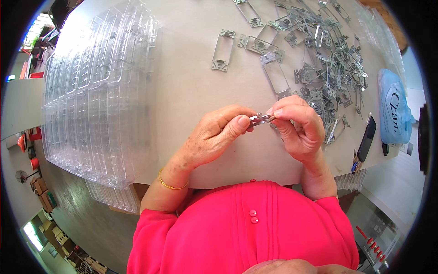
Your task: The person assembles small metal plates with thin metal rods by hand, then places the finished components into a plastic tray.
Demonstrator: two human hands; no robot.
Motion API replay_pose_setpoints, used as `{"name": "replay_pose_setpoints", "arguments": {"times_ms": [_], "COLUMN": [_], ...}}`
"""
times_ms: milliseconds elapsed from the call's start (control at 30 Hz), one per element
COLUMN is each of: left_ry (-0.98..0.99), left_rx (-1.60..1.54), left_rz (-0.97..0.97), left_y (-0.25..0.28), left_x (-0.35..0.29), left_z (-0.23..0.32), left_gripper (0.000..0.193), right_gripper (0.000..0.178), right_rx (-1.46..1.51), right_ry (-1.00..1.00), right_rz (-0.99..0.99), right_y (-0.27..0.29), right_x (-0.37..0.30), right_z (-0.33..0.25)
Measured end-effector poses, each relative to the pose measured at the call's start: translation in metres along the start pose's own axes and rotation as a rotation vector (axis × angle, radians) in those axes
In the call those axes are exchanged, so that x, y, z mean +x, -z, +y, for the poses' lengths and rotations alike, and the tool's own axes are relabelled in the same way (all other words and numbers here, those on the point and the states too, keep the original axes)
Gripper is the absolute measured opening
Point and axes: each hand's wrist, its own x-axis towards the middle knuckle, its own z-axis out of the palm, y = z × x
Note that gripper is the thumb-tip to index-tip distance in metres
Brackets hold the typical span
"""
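Note:
Over the near part of the table, my two hands meet at a small shiny metal bracket (260,120). My left hand (214,132) grips its left end between thumb and fingers. My right hand (299,125) pinches its other end with thumb and forefinger. Fingers cover much of the bracket, so its full shape is hidden. Beyond my hands lies a flat rectangular metal frame (223,51) by itself. Another metal frame (275,75) lies just past my right hand, at the edge of a heaped pile of similar metal frames (331,59).
Stacked clear plastic trays (100,96) cover the table's left side. Toward the right edge are a black phone (366,139), keys (355,163) and a blue plastic bag (393,109). The pale tabletop (187,68) shows between trays and frames.

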Motion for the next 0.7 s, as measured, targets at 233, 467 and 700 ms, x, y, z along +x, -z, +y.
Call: {"name": "replay_pose_setpoints", "arguments": {"times_ms": [233,467,700], "left_ry": [-0.183,-0.378,-0.370], "left_rx": [0.402,0.983,1.126], "left_rz": [0.264,0.488,0.501], "left_y": [-0.004,0.000,-0.007], "left_x": [0.007,0.011,0.011], "left_z": [0.000,-0.015,-0.012], "left_gripper": [0.030,0.041,0.038], "right_gripper": [0.021,0.021,0.021], "right_rx": [-0.060,-0.029,-0.052], "right_ry": [-0.070,-0.118,-0.100], "right_rz": [0.108,0.104,0.113], "right_y": [0.002,-0.003,-0.004], "right_x": [0.000,-0.001,-0.002], "right_z": [0.003,0.004,0.004]}}
